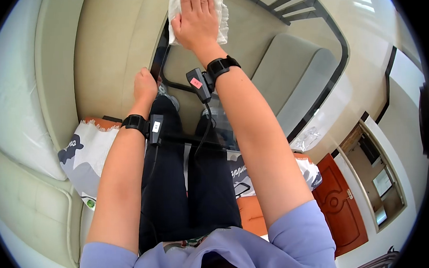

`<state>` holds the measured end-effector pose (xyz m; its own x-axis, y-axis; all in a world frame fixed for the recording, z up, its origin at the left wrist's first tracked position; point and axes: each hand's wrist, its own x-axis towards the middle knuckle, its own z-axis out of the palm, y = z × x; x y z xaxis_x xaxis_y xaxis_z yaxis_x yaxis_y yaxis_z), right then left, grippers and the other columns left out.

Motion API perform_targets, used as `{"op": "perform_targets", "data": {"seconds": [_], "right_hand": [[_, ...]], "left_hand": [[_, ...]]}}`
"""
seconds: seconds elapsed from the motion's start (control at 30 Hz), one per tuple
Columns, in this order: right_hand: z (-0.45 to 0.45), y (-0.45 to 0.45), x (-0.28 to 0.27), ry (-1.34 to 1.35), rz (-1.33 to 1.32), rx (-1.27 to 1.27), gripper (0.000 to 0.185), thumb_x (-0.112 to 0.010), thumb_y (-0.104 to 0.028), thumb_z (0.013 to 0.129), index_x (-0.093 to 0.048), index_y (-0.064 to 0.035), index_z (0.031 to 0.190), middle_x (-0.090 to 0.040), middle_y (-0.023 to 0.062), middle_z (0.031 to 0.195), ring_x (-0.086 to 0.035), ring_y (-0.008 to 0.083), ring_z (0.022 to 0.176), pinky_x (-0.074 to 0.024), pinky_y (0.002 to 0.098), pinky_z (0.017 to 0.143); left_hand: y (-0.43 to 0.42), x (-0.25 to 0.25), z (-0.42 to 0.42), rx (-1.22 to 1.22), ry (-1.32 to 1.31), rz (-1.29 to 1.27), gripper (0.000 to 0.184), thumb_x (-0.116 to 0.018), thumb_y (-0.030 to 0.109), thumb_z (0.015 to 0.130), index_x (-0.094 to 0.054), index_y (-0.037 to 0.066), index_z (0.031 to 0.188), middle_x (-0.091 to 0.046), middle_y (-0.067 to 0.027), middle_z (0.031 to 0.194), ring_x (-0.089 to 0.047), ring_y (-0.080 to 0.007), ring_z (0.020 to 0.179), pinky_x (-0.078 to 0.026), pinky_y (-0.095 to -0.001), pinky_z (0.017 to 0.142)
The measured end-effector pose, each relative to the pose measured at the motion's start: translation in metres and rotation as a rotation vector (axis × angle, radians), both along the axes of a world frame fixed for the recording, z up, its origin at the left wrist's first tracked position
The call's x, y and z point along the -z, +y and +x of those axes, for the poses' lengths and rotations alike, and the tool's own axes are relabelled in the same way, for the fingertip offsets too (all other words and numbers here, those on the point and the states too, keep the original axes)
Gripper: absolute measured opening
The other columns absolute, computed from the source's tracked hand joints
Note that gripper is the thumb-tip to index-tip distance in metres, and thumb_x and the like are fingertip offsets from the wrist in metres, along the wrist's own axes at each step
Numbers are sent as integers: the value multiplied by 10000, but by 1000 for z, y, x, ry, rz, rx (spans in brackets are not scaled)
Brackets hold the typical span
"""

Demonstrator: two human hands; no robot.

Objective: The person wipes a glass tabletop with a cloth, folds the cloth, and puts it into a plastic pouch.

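Observation:
My right hand [199,24] lies flat on a white cloth [223,24], its fingers stretched out and pressing it against the glass tabletop [247,16]. The cloth looks folded, with a ruffled right edge. At the tabletop's dark left edge is my left hand [145,86], closed, its fingers curled around that edge and mostly hidden. Each wrist wears a black strap with a small cabled device: one on the right [200,85], another on the left [156,130].
My legs [168,185] are beneath the near end of the table. A beige sofa [29,207] stands at the left. Patterned covers [94,155] and an orange cushion [252,214] lie around my seat. A red-brown door [342,205] is at the right. Clear crumpled plastic [308,140] lies beyond the table's right edge.

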<state>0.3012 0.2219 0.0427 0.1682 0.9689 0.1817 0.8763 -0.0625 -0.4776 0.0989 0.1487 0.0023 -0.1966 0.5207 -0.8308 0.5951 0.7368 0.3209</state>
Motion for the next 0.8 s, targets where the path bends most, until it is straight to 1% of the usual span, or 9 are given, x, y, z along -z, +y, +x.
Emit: {"op": "perform_targets", "data": {"seconds": [0.03, 0.17, 0.27, 0.33, 0.37, 0.47, 0.57, 0.63, 0.8], "right_hand": [[1, 3, 1, 2, -18, -24, 699, -464, -233, 797, -254, -29, 1432, -283, 203, 1457, -265, 346, 1351, -210, 430, 1114], [2, 6, 4, -39, 18, -29, 721, -506, -276, 788, -270, -37, 1427, -282, 190, 1458, -265, 324, 1351, -209, 434, 1110], [-2, 19, 3, -14, 17, 77, 732, -545, -315, 782, -300, -36, 1413, -321, 184, 1435, -298, 316, 1329, -226, 436, 1098], [-5, 27, 8, -78, 85, 218, 704, -564, -336, 796, -342, -36, 1393, -355, 172, 1413, -319, 316, 1312, -242, 435, 1087], [-5, 30, 10, -68, 84, 233, 704, -564, -336, 796, -342, -36, 1393, -355, 172, 1413, -319, 316, 1312, -242, 435, 1087], [0, 33, 17, -82, 149, 297, 622, -535, -315, 843, -375, -32, 1374, -369, 161, 1409, -332, 316, 1304, -255, 433, 1076], [12, 35, 24, -79, 178, 256, 545, -491, -277, 887, -390, -34, 1364, -371, 155, 1413, -338, 303, 1306, -262, 428, 1071], [28, 32, 29, -117, 172, 125, 500, -449, -247, 913, -390, -42, 1365, -373, 150, 1417, -330, 282, 1319, -256, 420, 1075], [79, 10, 24, -166, 114, 84, 472, -407, -234, 934, -386, -54, 1369, -367, 139, 1427, -316, 276, 1333, -245, 408, 1086]], "left_hand": [[-1, 4, -2, 37, 19, 1, 538, -277, 345, 873, -637, 53, 600, -627, -105, 594, -619, -284, 612, -469, -392, 642], [-2, 5, -3, 41, 25, -7, 550, -275, 347, 870, -637, 48, 584, -626, -109, 590, -615, -288, 607, -470, -393, 650], [1, 3, -3, 38, -20, 25, 559, -273, 344, 868, -634, 29, 581, -620, -116, 581, -608, -277, 581, -472, -383, 620], [-2, 9, -5, -22, -87, 16, 564, -269, 339, 866, -625, 2, 588, -614, -128, 568, -600, -268, 550, -472, -370, 577], [-4, 13, -6, -71, -113, 42, 556, -270, 331, 867, -616, -8, 593, -589, -124, 533, -568, -248, 491, -450, -357, 517], [-3, 9, -5, -71, -133, 12, 545, -269, 321, 867, -605, -10, 595, -552, -109, 495, -527, -226, 442, -424, -348, 477], [-3, 10, -7, -89, -180, 34, 546, -260, 319, 870, -596, -15, 599, -520, -91, 470, -492, -207, 410, -396, -335, 445], [-3, 7, -8, -90, -177, 51, 551, -254, 322, 869, -586, -21, 595, -516, -90, 469, -488, -206, 405, -390, -332, 432], [-2, 9, -8, -183, -214, 19, 560, -243, 346, 868, -567, -25, 601, -505, -90, 471, -471, -205, 391, -374, -328, 396]]}}
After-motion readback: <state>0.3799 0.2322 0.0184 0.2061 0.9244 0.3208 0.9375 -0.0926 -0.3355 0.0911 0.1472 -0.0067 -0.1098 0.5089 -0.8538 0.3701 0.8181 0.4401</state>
